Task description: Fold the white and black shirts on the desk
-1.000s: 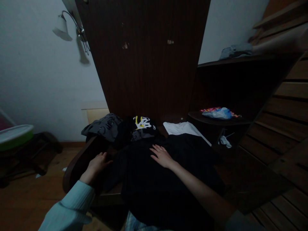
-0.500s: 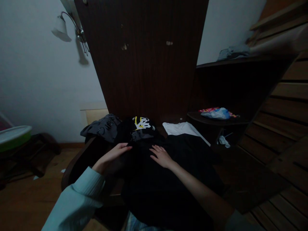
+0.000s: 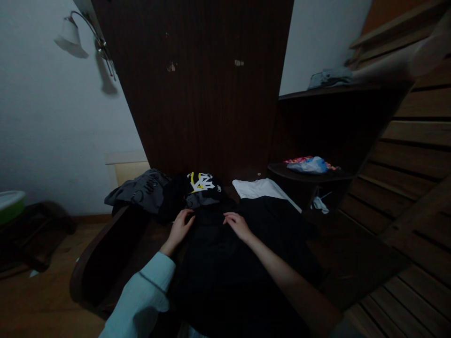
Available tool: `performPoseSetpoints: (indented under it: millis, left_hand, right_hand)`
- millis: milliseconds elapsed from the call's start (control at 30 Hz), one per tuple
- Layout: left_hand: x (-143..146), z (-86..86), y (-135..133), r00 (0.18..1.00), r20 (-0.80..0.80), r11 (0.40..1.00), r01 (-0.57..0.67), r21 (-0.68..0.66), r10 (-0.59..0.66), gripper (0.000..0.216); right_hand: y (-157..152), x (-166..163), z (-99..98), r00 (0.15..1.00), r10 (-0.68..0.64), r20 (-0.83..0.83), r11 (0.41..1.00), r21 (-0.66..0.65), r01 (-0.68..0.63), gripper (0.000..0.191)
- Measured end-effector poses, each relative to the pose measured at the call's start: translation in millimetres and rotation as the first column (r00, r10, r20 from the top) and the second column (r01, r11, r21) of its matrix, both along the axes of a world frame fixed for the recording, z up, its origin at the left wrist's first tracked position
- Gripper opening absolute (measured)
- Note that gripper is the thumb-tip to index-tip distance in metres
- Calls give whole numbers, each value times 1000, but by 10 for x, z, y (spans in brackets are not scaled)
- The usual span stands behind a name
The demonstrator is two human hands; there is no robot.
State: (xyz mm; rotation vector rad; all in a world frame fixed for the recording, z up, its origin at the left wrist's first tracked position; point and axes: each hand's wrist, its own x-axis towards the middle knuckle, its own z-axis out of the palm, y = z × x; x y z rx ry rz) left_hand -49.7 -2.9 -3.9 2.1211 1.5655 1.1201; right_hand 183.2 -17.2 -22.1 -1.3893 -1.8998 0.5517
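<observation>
A black garment lies spread over the dark wooden surface and reaches down towards my body; its exact kind is lost in the dimness. At its upper left edge is my left hand, fingers curled in on the cloth. My right hand pinches the same garment further right, thumb and fingers drawn together. Just beyond the hands sits a dark piece of clothing with a white and yellow print. Left of that is a bunched grey garment with black lettering. A white cloth lies partly under the black garment.
A tall dark wooden panel rises behind the clothes. At right, a corner shelf carries a bluish plastic bag. Wooden slats stand along the right side. A wall lamp hangs upper left, above a green basin.
My left hand has moved right onto the black garment's upper edge, and its fingers have curled. My right hand's spread fingers have drawn together on the cloth. The view has shifted slightly.
</observation>
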Motion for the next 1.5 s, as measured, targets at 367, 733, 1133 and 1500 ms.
performPoseSetpoints:
  millis: [367, 733, 1133, 1500]
  left_hand:
    - [-107, -20, -20, 962, -272, 975, -53, -217, -8, 27]
    - [39, 26, 67, 896, -423, 968, 211, 136, -136, 28]
    - [-167, -102, 286, 952, -293, 993, 105, 62, -82, 22]
    - [-104, -6, 129, 840, -528, 991, -132, 31, 128, 16]
  right_hand:
    - [-76, 19, -13, 974, 168, 155, 984, 33, -175, 4]
    - [-89, -9, 21, 973, 221, 73, 963, 139, -229, 6]
    - [-101, -17, -1, 955, 279, -98, 958, -37, -284, 22]
    - [-61, -43, -40, 958, 247, -145, 965, -51, -257, 26]
